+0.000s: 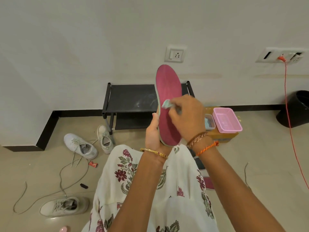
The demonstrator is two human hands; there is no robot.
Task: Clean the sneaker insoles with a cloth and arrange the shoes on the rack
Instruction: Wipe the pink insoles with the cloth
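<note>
Wiping is under way in the head view, my only one: my left hand (154, 131) grips the heel end of a pink insole (168, 104) and holds it upright in front of me, while my right hand (187, 118) pinches a small pale-green cloth (165, 104) against its pink face, about midway up. I judge the task to be in its cleaning stage, with most of it left.

Beyond my hands the black rack (130, 101) stands against the wall with no shoes on its top shelf. Down to the left of my left hand three white sneakers lie scattered on the floor: one (80, 145) beside another (104, 138) near the rack's leg, a third (64, 206) closer to me, all with laces trailing loose. Below my right forearm a second pink insole (208, 183) lies on the floor.

The insole in my grip has a fabric-like pink top with a grey edge; whether it is clean yet I cannot tell.
</note>
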